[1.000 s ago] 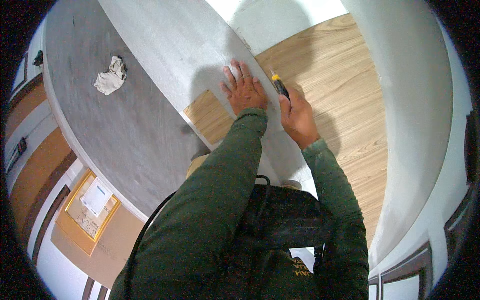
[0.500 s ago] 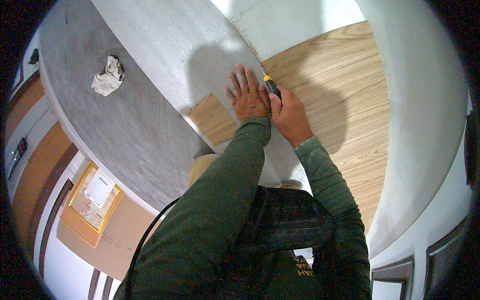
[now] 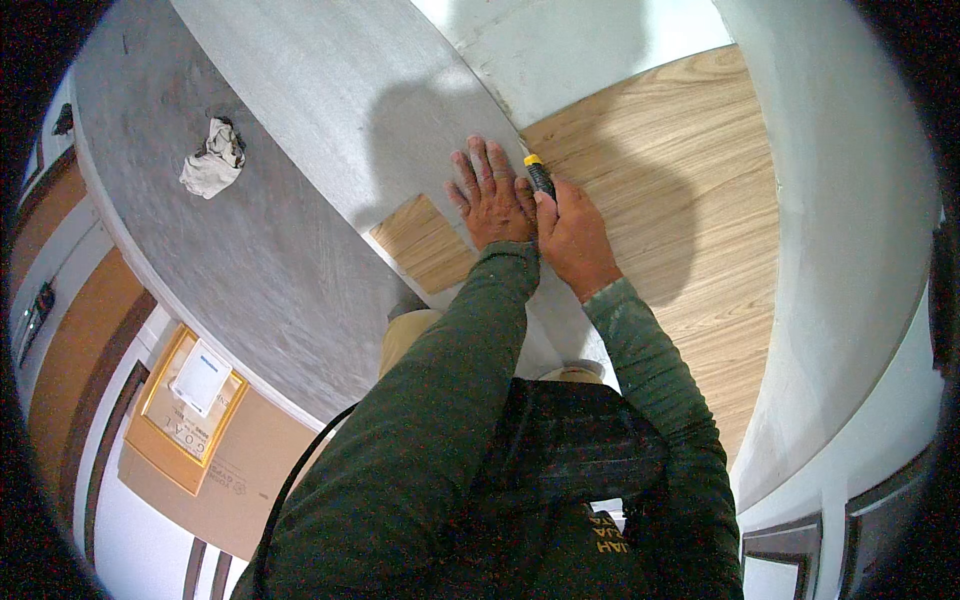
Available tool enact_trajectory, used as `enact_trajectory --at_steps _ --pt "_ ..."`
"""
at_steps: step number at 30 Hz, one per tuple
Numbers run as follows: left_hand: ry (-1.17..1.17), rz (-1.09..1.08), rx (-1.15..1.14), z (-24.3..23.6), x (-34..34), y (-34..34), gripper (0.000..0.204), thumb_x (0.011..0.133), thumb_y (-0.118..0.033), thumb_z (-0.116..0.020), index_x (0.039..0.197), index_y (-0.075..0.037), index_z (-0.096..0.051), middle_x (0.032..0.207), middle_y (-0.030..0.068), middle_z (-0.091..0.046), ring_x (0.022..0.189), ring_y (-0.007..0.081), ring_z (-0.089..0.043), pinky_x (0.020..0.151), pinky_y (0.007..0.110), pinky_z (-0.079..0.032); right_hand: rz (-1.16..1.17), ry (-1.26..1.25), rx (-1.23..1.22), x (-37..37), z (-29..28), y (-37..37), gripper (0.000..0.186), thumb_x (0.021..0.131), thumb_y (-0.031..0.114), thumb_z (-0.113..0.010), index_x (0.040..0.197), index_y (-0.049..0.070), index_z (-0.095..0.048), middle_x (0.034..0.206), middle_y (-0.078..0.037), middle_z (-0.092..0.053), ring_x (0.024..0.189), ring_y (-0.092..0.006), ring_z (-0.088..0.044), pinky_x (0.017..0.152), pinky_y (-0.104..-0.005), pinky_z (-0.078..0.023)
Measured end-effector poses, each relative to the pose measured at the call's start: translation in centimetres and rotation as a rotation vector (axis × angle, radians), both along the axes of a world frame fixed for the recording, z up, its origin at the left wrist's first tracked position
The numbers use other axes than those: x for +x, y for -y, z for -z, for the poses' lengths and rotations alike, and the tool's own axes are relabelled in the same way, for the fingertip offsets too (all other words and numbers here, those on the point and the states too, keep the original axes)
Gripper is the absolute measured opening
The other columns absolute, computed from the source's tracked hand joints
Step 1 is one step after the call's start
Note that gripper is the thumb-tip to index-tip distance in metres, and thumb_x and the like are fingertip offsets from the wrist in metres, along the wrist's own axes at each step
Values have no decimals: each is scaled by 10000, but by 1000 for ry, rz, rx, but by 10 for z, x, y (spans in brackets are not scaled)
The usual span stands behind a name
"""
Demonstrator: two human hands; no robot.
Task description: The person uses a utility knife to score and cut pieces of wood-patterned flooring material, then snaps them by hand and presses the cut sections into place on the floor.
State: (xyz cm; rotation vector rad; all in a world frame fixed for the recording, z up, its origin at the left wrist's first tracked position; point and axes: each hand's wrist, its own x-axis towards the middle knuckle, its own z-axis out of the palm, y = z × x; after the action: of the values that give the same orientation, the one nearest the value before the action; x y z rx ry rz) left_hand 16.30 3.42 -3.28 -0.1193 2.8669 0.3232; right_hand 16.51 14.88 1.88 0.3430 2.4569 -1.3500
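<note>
My left hand (image 3: 497,205) lies flat with spread fingers, pressing on a pale grey sheet (image 3: 330,95). In my right hand (image 3: 578,237) is a utility knife (image 3: 540,176) with a black and yellow handle, held right beside my left index finger and thumb. The knife's blade is too small to make out. The knife is at the sheet's right edge, where a wood-grain panel (image 3: 720,160) begins. A small wood-grain piece (image 3: 424,243) shows just left of my left wrist, next to the sheet.
A darker grey surface (image 3: 290,250) curves along the left, with a crumpled whitish cloth (image 3: 213,160) on it. Past its edge are a gold frame (image 3: 190,410) and brown cardboard (image 3: 240,480). A pale wall (image 3: 840,250) rises at the right.
The whole view has shifted very slightly. Both hands keep nearly the same place, the left flat on the sheet and the right around the utility knife.
</note>
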Motion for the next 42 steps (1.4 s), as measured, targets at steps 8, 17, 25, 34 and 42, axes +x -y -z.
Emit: enact_trajectory --at_steps 8,17,25,34,42 --pt "17 -12 13 -1 -1 0 636 957 -313 -441 1541 -116 -284 1643 101 -167 1520 357 -70 1181 603 -29 -30 7 14 -5 -4 -3 316 978 204 -523 1114 -80 -548 959 -301 -618 908 -479 -594 793 -519 -487" --pt "-4 -7 29 -4 -1 -2 642 951 -319 -451 1537 -113 -293 1644 93 -167 1520 356 -75 1182 601 -33 -64 14 62 -4 3 -4 347 985 279 -526 1092 -51 -527 962 -298 -620 852 -483 -619 750 -548 -516" --pt "-21 20 -45 8 5 2 660 935 -320 -520 1530 -128 -308 1646 76 -171 1519 352 -89 1175 611 -74 -132 298 97 -29 -22 -3 342 988 280 -502 966 -57 -556 885 -308 -625 855 -492 -610 749 -552 -486" --pt "-60 43 -76 17 8 5 730 913 -324 -573 1547 -150 -257 1655 63 -138 1523 334 -84 1173 612 -69 -108 366 30 -39 -30 -5 429 993 339 -487 917 -68 -595 880 -323 -633 853 -506 -618 751 -563 -487" --pt "-27 25 -52 10 6 4 710 936 -361 -532 1552 -160 -242 1656 57 -137 1524 338 -78 1170 615 -81 -105 377 54 -39 -30 -3 421 990 333 -494 881 -59 -601 854 -315 -637 833 -499 -627 742 -566 -493"
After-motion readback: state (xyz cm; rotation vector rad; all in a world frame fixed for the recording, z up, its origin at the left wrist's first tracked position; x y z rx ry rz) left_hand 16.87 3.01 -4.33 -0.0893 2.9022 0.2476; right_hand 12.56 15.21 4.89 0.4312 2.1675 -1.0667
